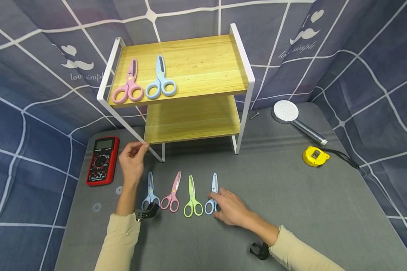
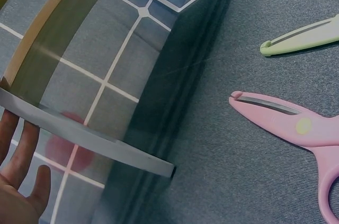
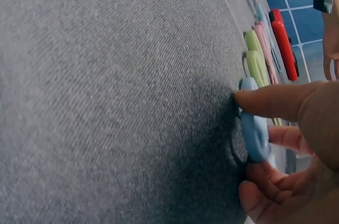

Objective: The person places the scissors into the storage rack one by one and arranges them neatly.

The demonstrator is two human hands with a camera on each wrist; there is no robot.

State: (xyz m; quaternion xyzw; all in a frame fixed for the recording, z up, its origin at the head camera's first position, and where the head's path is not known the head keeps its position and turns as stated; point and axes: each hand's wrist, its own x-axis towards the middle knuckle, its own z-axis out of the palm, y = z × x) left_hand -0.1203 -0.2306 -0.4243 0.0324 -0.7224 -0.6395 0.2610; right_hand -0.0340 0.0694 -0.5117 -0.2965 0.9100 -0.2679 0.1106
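A two-tier wooden shelf with a white frame (image 1: 247, 81) stands at the back of the grey table. A pink pair of scissors (image 1: 128, 84) and a blue pair (image 1: 160, 81) lie on its top board. In front of it lie, in a row, a grey-blue pair (image 1: 150, 190), a pink pair (image 1: 172, 194), a green pair (image 1: 192, 197) and a light blue pair (image 1: 213, 186). My left hand (image 1: 135, 152) touches the shelf's lower front left corner, and its straight fingers (image 2: 16, 144) lie behind the white bar (image 2: 90, 139). My right hand (image 1: 220, 201) pinches the light blue pair's handle (image 3: 254, 134) between thumb and fingers.
A red multimeter (image 1: 102, 160) lies left of the shelf, with two small washers (image 1: 118, 190) near it. At the right lie a shower head (image 1: 286, 111), a yellow tape measure (image 1: 313, 156) and a screw (image 1: 254, 116). Blue checked cloth walls surround the table.
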